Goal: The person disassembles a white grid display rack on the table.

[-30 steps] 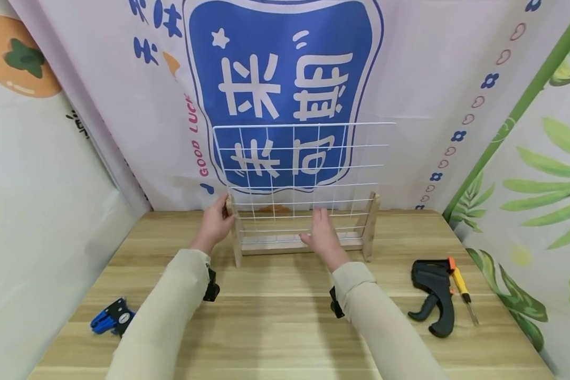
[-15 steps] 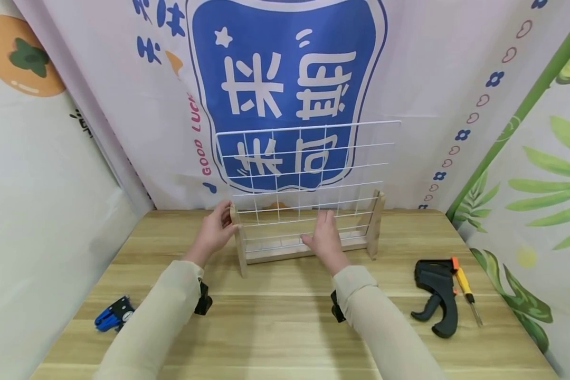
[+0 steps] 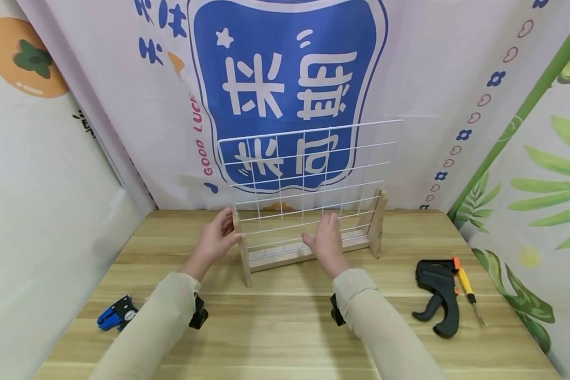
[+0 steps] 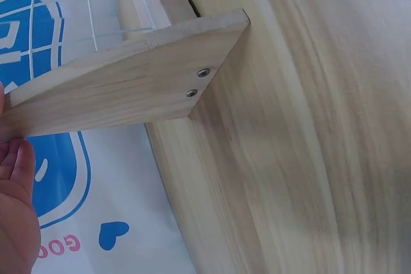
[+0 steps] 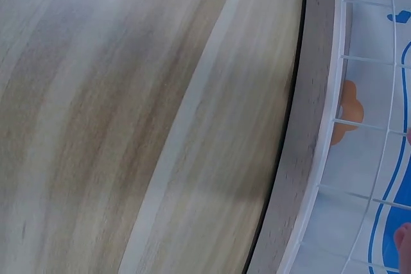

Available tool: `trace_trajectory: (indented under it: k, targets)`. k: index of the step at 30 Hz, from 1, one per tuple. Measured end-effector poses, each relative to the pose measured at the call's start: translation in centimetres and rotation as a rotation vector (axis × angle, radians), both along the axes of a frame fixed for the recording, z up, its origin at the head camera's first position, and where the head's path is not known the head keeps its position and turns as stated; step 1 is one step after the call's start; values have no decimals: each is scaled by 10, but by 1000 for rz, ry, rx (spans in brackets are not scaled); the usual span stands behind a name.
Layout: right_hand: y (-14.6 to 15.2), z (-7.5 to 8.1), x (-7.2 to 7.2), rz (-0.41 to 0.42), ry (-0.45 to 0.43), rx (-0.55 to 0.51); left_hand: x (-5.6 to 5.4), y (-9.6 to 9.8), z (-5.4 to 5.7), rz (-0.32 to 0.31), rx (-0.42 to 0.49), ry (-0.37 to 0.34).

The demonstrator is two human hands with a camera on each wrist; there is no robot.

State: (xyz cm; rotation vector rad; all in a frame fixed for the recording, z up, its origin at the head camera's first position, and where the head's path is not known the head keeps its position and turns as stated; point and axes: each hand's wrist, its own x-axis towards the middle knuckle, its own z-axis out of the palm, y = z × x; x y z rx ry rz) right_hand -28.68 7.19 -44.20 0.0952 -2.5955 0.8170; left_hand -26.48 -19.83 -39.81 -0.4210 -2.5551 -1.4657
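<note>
A white wire grid (image 3: 309,131) stands upright in a wooden base with a side board at each end. My left hand (image 3: 214,243) holds the upper part of the left side board (image 3: 245,262), thumb on the near side. In the left wrist view, two screw heads (image 4: 203,72) show at that board's lower end. My right hand (image 3: 326,244) is at the lower middle of the grid, fingers extended upward and thumb apart; whether it touches the wires is unclear. The base's long wooden bar (image 5: 302,113) runs below the grid in the right wrist view.
On the right of the wooden table (image 3: 285,338) lie a black clamp-like tool (image 3: 440,295) and a yellow-handled screwdriver (image 3: 466,285). A blue and black tool (image 3: 116,314) lies at left, near my sleeve. Printed cloth (image 3: 427,68) hangs behind the table.
The rack's left end has swung toward me with my left hand, so the rack now stands at an angle. My right hand has stayed at the grid's lower middle.
</note>
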Motion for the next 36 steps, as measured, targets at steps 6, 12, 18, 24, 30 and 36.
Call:
trace_trajectory:
  k: [6, 12, 18, 24, 30, 36]
  targets:
    - [0, -1, 3, -13, 10, -41, 8, 3, -1, -22, 27, 34]
    - [2, -7, 5, -22, 51, -44, 14, 7, -1, -21, 26, 31]
    - [0, -7, 9, -46, 77, -43, 21, 10, -1, -1, 7, 11]
    - [0, -9, 15, -69, 103, 5, 31, 12, -2, 18, -4, -11]
    - [-2, -9, 22, -44, 140, 18, 41, 9, -3, 42, 3, 5]
    - [-6, -9, 26, -44, 161, -6, 50, 8, -3, 61, 3, 6]
